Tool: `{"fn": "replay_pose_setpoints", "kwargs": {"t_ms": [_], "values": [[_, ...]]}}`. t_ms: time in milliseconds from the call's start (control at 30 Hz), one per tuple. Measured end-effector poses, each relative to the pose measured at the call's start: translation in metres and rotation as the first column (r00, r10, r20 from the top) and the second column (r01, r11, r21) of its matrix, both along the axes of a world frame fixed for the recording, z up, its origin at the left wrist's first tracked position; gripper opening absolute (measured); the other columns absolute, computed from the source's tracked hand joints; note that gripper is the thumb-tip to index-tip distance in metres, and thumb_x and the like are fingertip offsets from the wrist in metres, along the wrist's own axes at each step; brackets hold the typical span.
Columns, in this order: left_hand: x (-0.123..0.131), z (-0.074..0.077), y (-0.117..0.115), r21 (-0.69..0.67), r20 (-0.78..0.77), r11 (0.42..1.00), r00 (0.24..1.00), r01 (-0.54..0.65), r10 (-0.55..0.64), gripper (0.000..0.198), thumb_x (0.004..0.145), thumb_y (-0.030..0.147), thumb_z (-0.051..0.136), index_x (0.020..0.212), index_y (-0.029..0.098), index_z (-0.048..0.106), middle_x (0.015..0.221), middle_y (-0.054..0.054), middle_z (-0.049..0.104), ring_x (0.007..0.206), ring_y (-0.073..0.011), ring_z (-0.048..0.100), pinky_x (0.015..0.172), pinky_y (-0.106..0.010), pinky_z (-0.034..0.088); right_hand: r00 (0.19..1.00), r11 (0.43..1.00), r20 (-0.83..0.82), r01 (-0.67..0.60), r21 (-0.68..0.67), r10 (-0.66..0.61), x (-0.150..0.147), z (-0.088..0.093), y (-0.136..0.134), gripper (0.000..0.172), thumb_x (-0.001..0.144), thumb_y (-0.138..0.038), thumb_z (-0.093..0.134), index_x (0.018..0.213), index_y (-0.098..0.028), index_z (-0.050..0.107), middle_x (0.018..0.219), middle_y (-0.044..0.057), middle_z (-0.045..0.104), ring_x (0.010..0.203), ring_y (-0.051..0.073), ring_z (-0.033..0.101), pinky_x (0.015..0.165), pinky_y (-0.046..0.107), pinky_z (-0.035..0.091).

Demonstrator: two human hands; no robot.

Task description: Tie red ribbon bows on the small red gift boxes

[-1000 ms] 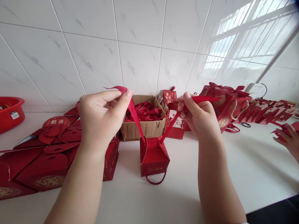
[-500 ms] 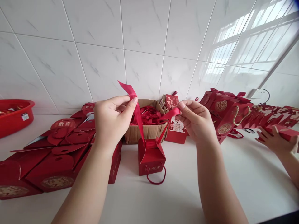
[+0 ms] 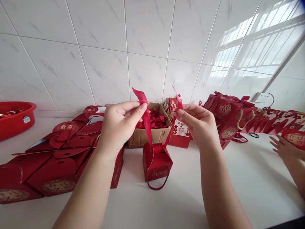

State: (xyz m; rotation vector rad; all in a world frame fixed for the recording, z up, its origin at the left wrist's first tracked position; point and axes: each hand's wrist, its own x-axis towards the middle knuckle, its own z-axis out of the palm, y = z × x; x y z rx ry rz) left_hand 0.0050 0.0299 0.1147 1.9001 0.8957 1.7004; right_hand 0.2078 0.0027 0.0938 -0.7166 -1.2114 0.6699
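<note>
A small red gift box (image 3: 157,162) stands on the white table, slightly tilted, with a dark red cord handle (image 3: 159,188) hanging at its front. Red ribbon (image 3: 147,124) runs up from both sides of its top. My left hand (image 3: 124,122) pinches one ribbon end between thumb and fingers, the tip sticking up above. On the other side my right hand (image 3: 196,122) pinches the second end, its tip blurred and pointing upward. Both hands are above the box, a little apart from each other.
Behind the gift box sits a cardboard carton (image 3: 140,137) full of red ribbons. Many red boxes (image 3: 59,168) crowd the left, beside a red basin (image 3: 17,121). More ribboned boxes (image 3: 226,111) line the right. Another person's hand (image 3: 287,152) holds a red box at far right.
My hands have moved a little closer together, with the left shifting right. The gift box has tipped and turned slightly to the right. The other person's box has turned to show its printed face.
</note>
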Motion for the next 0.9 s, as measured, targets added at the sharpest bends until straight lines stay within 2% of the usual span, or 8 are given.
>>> {"fn": "replay_pose_setpoints", "kwargs": {"t_ms": [67,267,367,467,567,667,900], "values": [[0.0,0.0,-0.001,-0.042,0.041,0.998,0.998,0.056,-0.055,0.019,0.077,0.038,0.068,0.08,0.02,0.076,0.063,0.0,0.066,0.056,-0.0119,0.056,0.053,-0.023,0.044,0.999,0.999,-0.031,0.031,0.023,-0.03,0.001,0.001,-0.002,0.018,0.069,-0.025,0.079,0.084,-0.02,0.071,0.078,0.0,0.072,0.072,0.014,0.07,0.071,0.028,0.06],[-0.001,0.0,-0.001,-0.057,0.073,0.997,0.996,0.048,-0.044,0.021,0.076,0.039,0.071,0.086,0.021,0.076,0.074,-0.002,0.072,0.066,-0.0148,0.063,0.058,-0.024,0.049,0.989,0.988,-0.01,0.146,0.038,-0.146,0.003,0.004,-0.006,0.027,0.069,-0.025,0.079,0.094,-0.022,0.071,0.081,0.0,0.071,0.061,0.01,0.064,0.053,0.023,0.056],[0.001,-0.001,0.0,-0.036,0.133,0.996,0.989,0.076,-0.07,0.018,0.074,0.035,0.073,0.085,0.021,0.076,0.078,-0.003,0.074,0.076,-0.0175,0.068,0.069,-0.026,0.054,0.981,0.975,-0.018,0.196,0.107,-0.195,0.003,0.004,-0.006,0.021,0.069,-0.022,0.078,0.086,-0.024,0.065,0.073,-0.003,0.067,0.054,0.009,0.059,0.045,0.021,0.049],[0.003,-0.001,-0.001,-0.035,0.171,0.995,0.982,0.093,-0.086,0.017,0.072,0.032,0.075,0.085,0.02,0.074,0.08,-0.003,0.075,0.078,-0.0179,0.07,0.071,-0.027,0.056,0.971,0.948,-0.065,0.239,0.21,-0.23,0.002,0.004,-0.006,0.023,0.068,-0.016,0.079,0.072,-0.024,0.057,0.065,-0.006,0.059,0.056,0.008,0.058,0.049,0.021,0.049],[0.003,-0.001,-0.003,-0.035,0.178,0.995,0.98,0.091,-0.083,0.016,0.072,0.031,0.075,0.084,0.02,0.073,0.081,-0.002,0.075,0.076,-0.0167,0.07,0.069,-0.025,0.055,0.955,0.922,-0.041,0.294,0.253,-0.293,0.002,0.004,-0.006,0.02,0.069,-0.015,0.077,0.066,-0.022,0.058,0.067,-0.004,0.059,0.066,0.01,0.062,0.06,0.024,0.053],[0.003,0.0,-0.003,-0.048,0.157,0.994,0.984,0.099,-0.09,0.015,0.073,0.032,0.075,0.082,0.021,0.07,0.078,-0.001,0.075,0.069,-0.0155,0.068,0.063,-0.024,0.054,0.94,0.911,0.006,0.328,0.25,-0.34,0.001,0.003,-0.006,0.01,0.071,-0.017,0.075,0.074,-0.023,0.068,0.074,-0.002,0.065,0.073,0.014,0.065,0.066,0.029,0.055],[0.003,0.002,-0.004,-0.056,0.122,0.995,0.99,0.081,-0.074,0.017,0.073,0.034,0.074,0.078,0.02,0.066,0.073,-0.003,0.074,0.065,-0.0178,0.069,0.058,-0.026,0.055,0.93,0.909,0.027,0.35,0.227,-0.365,0.001,0.003,-0.012,0.01,0.076,-0.025,0.072,0.086,-0.027,0.072,0.085,0.001,0.071,0.079,0.019,0.067,0.073,0.037,0.057]]}}
